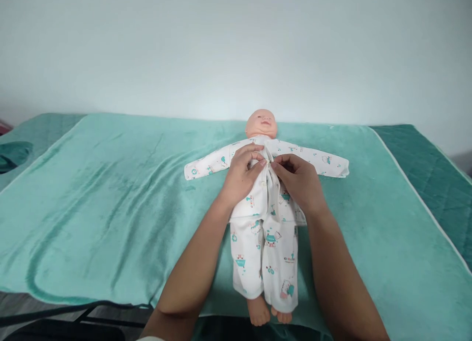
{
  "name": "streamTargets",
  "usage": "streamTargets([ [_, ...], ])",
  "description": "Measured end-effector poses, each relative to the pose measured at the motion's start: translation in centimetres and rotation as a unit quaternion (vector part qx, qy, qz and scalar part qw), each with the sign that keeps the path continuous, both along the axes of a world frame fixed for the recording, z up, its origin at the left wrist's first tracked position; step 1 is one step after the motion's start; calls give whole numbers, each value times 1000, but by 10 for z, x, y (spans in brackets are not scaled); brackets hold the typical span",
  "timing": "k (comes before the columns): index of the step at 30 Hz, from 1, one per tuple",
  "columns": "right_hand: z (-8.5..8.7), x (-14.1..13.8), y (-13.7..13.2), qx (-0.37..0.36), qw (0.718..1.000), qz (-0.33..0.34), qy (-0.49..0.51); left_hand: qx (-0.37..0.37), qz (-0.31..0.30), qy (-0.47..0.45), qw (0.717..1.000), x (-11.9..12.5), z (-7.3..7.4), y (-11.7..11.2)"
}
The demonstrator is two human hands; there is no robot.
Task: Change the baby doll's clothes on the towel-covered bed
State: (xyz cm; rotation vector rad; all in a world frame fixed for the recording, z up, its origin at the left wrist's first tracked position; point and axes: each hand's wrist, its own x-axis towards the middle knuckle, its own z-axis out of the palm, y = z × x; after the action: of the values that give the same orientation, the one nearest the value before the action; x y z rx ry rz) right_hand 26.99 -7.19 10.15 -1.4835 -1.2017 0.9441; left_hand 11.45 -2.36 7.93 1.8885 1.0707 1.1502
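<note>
A baby doll lies on its back, its feet toward me and its sleeves stretched out to both sides. It wears a white printed baby shirt with a front opening and matching trousers. At chest height my left hand pinches the shirt's left front edge between thumb and fingers. Opposite it, my right hand pinches the other edge, fingertips nearly touching the left ones. Below my hands the shirt front hangs partly apart, with a small button showing on its edge. Whatever lies between the fingertips is too small to make out.
A mint-green blanket covers the bed, with wrinkles left of the doll. Darker green quilted bedding shows at the right edge. A pale wall stands behind. A black bar runs across the lower left.
</note>
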Motion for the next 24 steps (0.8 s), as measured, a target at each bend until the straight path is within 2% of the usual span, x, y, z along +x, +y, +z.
streamTargets([
  [9,-1,0,-1,-10,999,3,34,-5,-7,-3,1000,-1,2,0],
  [13,-3,-1,-1,10,999,17,33,-4,-3,-5,1000,0,1,1],
  [24,-6,-8,0,70,993,26,-91,-40,-19,-5,999,-1,7,-1],
])
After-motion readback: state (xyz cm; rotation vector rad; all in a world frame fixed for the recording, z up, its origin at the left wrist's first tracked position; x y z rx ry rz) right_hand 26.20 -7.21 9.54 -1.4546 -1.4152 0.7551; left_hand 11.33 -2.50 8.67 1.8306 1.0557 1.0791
